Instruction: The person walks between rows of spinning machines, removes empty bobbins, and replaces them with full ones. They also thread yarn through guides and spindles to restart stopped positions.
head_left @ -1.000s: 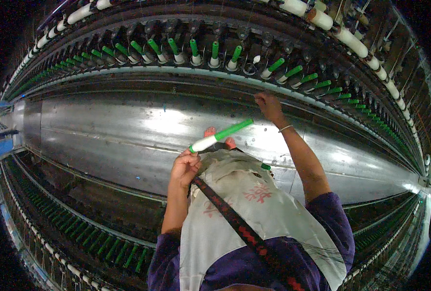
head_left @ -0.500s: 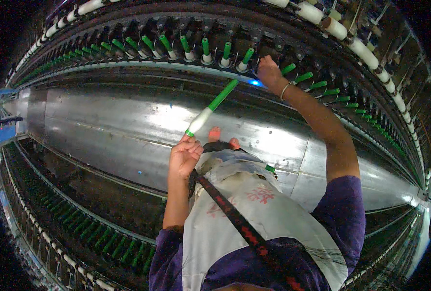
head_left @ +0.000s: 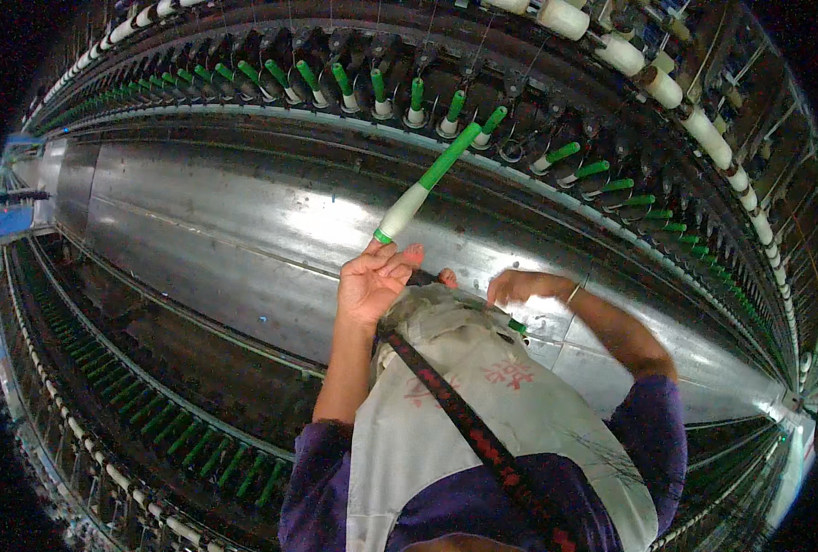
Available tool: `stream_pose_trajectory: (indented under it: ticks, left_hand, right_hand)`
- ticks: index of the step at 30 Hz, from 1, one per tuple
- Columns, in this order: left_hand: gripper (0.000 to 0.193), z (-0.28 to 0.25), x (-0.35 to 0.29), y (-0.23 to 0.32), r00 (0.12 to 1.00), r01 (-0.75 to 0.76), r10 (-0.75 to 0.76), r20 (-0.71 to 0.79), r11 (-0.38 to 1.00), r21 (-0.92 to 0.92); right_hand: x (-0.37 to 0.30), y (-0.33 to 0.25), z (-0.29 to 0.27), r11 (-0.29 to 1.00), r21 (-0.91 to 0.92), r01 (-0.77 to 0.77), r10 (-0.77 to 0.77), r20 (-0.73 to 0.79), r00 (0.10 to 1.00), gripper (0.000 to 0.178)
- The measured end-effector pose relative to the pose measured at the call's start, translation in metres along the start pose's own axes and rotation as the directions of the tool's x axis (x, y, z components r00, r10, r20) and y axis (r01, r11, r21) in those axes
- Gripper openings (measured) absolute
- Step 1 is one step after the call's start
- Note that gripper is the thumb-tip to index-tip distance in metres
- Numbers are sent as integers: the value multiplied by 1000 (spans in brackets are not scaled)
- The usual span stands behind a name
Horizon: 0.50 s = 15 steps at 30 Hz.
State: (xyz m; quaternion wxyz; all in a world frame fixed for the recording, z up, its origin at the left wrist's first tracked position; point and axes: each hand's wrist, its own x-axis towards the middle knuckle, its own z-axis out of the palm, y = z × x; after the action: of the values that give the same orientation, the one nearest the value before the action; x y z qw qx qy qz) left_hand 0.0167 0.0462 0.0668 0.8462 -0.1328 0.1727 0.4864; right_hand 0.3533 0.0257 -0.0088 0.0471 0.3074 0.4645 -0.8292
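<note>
The left grip (head_left: 369,283), the person's left hand, pinches a green-and-white bobbin (head_left: 427,184) by its lower end, fingers folded in and palm turned up. The bobbin slants up and to the right, its white yarn-covered part nearest the fingers and its bare green part pointing away. In this view its tip overlaps the edge of the machine ahead; whether the two are close cannot be told.

The right grip (head_left: 522,286), the right hand, is bent inward at the front of the body, fingers curled downward; whether they pinch anything cannot be told. A pale bracelet (head_left: 572,293) circles that wrist. Just below the fingers, a short green tube end (head_left: 517,326) pokes out at the edge of the white apron (head_left: 556,432). A dark strap with red marks (head_left: 469,428) crosses the apron diagonally, over a purple shirt (head_left: 648,423).

Beyond the apron's upper edge, toes (head_left: 447,277) show on the shiny grey floor (head_left: 188,202). Ahead, a long row of green-topped bobbins (head_left: 417,97) curves along the machine, with white rollers (head_left: 708,136) above it. Behind, at lower left, another row of green tubes (head_left: 188,437) runs alongside the floor.
</note>
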Motion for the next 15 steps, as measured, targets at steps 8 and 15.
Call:
stream_pose_trajectory:
  ticks: [8, 15]
  left_hand:
    - [19, 19, 18, -16, 994, 102, -106, -19, 985, -142]
    - [25, 25, 17, -31, 987, 151, -156, -46, 984, -98]
  right_hand:
    - [103, 119, 74, 825, -552, 122, -488, -587, 646, 21]
    - [28, -61, 74, 792, -608, 56, -597, -752, 278, 30]
